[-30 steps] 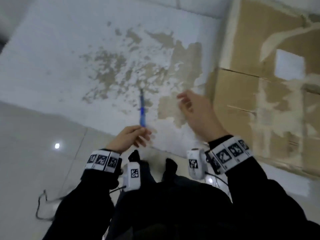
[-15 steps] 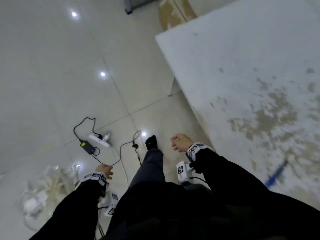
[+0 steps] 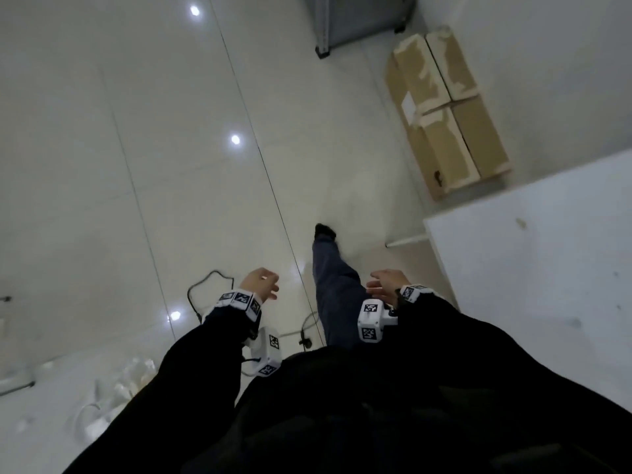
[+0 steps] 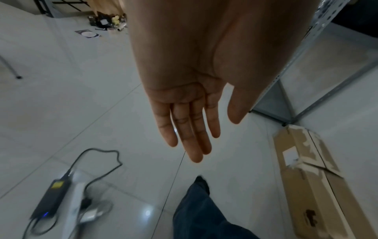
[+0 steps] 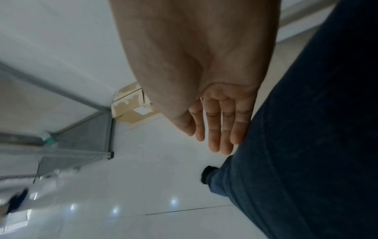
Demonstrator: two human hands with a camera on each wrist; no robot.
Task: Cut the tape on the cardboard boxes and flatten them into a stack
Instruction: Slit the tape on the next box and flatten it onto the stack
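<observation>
- Your left hand [image 4: 190,97] holds nothing: fingers straight and close together, thumb apart, palm facing the wrist camera. It hangs over the tiled floor [image 3: 136,165].
- Your right hand [image 5: 214,113] is empty too: fingers extended and relaxed, just beside your blue trouser leg [image 5: 306,145]. Whether it brushes the fabric, cannot tell.
- Both hands sit low at your sides in the head view, left hand [image 3: 260,283] and right hand [image 3: 386,283] either side of the leading leg. That reads as a walking posture, hands free because there is nothing to carry yet.
- The task's thing: a long cardboard box [image 3: 448,111] lying on the floor ahead and to the right, against the wall, near the foot of a grey metal shelf [image 3: 359,18]. Well apart from both hands.
- The box looks still assembled, pale tape strips crossing its top seams and a white label [image 4: 290,156] on it, so uncut in my judgement.
- White table [image 3: 547,268] edge is at your right; the box lies beyond its corner, probably parked there out of the walkway.
- No cutter in either hand or in view, so you likely need to fetch the box first.
- Hazard: a black cable [image 4: 98,161] and power adapter [image 4: 51,198] on the floor at your left, by the step path.
</observation>
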